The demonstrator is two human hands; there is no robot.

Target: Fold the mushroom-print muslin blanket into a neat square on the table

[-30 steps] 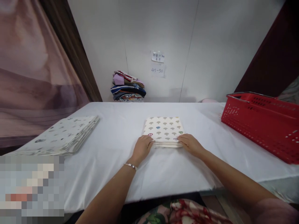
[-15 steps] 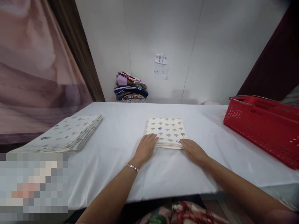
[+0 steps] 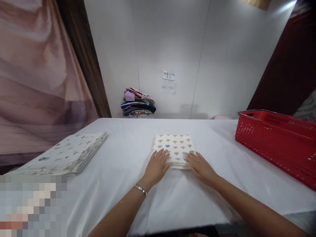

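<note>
A folded cream cloth (image 3: 175,144) printed with mushroom shapes lies flat on the white-covered table (image 3: 128,144), its layered edge facing me. On its near left corner rests my left hand (image 3: 156,165), fingers stretched out and slightly spread, a silver bracelet on the wrist. My right hand (image 3: 201,168) lies over the near right corner with its fingers extended in the same way. Both palms face down, and neither hand grips the cloth. Parts of the near corners are hidden beneath the fingers.
To the left lies a stack of folded white printed cloths (image 3: 66,151). A red plastic basket (image 3: 274,141) with a metal handle stands at the right. Beyond the far edge, a pile of folded fabrics (image 3: 138,105) sits by the wall, near paper notes (image 3: 168,81).
Both hands have slid a little further onto the cloth, the right one inward over its corner. My view has tilted up, so the table appears lower.
</note>
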